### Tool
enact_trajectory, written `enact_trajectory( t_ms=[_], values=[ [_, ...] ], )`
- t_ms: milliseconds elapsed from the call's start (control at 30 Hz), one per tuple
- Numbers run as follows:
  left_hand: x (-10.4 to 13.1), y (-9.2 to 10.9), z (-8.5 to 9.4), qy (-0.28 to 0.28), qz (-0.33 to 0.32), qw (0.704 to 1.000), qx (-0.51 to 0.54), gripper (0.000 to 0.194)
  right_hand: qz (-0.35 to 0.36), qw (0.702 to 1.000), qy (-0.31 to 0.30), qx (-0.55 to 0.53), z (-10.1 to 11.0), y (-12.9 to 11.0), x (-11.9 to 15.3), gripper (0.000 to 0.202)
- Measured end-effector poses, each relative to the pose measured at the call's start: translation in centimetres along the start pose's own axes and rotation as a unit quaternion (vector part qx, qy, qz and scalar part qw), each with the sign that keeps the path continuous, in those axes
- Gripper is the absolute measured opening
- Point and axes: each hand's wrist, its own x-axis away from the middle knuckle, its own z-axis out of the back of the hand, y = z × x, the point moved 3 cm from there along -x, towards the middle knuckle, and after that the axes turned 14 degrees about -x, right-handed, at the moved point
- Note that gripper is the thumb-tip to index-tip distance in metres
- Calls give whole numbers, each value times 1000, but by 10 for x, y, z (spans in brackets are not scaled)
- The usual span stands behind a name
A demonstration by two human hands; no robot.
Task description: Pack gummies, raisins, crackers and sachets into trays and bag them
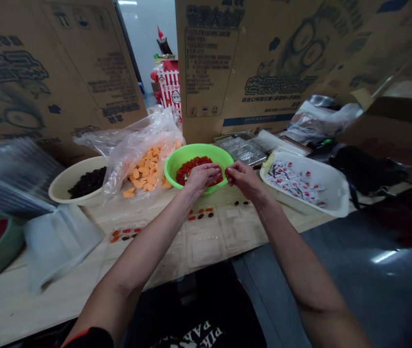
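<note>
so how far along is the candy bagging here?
Done, apparently: clear bags lying flat in a row, several already holding small clusters of pieces. In hand: left hand and right hand over the green bowl of red pieces. Left: some bags look only partly filled; none visibly sealed.

Cream bowl (64,186) of dark fruit sits beside white sachet tray (336,193).

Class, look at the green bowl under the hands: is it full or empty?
Partly full: the green bowl holds a heap of red pieces, its inner wall bare above them.
</note>
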Motion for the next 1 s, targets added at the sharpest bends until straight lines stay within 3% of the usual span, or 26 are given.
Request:
enact_trajectory(
  t_ms=[100,167,233,300,367,500,600,700,867,1000],
  values=[
    [18,-12,-3,-14,-47,992,-114,25,29,983,-2,179,40,-1,16,12],
    [30,-26,-8,-49,-68,961,-265,21,32,931,-29,363,57,7,25,17],
    [38,-41,-16,-68,-111,885,-448,17,25,875,-64,478,66,22,33,22],
    [40,-54,-26,-58,-161,799,-577,19,23,856,-77,511,69,36,39,25],
    [35,-66,-36,-43,-183,756,-627,24,24,834,-79,545,71,47,44,26],
    [21,-84,-45,-53,-173,748,-638,26,12,776,-115,620,80,55,49,34],
    [19,-88,-39,-54,-163,755,-633,25,14,797,-111,593,92,51,46,41],
    [26,-87,-26,-27,-143,776,-614,28,32,831,-92,547,94,47,39,32],
    [39,-86,-5,4,-105,803,-586,29,66,840,-139,520,58,61,32,27],
    [42,-83,1,24,-110,797,-594,22,85,841,-141,515,46,67,31,35]
  ],
)
